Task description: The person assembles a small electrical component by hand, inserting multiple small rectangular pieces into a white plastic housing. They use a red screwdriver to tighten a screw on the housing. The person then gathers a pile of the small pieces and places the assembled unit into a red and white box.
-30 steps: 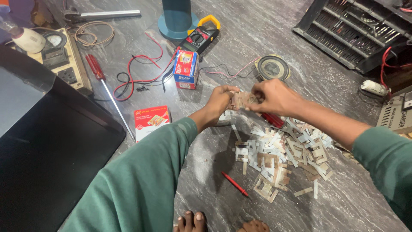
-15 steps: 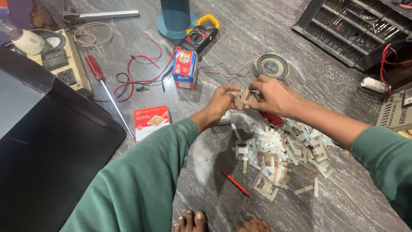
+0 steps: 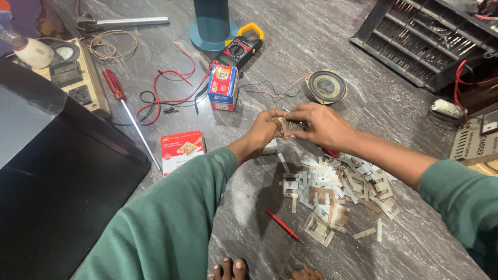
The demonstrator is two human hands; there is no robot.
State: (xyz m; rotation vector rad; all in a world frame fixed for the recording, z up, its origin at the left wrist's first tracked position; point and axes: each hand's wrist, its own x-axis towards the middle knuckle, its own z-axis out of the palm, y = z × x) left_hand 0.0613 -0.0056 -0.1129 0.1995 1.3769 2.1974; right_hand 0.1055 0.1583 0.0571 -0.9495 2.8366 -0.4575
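Observation:
My left hand (image 3: 265,127) and my right hand (image 3: 317,124) meet above the grey marbled floor, both closed on a small stack of thin metal laminations (image 3: 290,126) held between them. Most of the stack is hidden by my fingers. Just below and to the right lies a scattered pile of several similar E-shaped metal plates (image 3: 340,189). A small red object (image 3: 330,152) shows under my right wrist. Both sleeves are green.
A red probe (image 3: 282,224) lies near the pile. Around it are a red-and-blue box (image 3: 223,87), a clamp meter (image 3: 239,48) with red and black leads, a small speaker (image 3: 326,86), a red screwdriver (image 3: 127,112), a red card pack (image 3: 182,150), a black panel (image 3: 57,192) at left, and a black chassis (image 3: 430,41).
My hands have stayed together on the stack, shifting slightly as the fingers work on it. Nothing else has moved.

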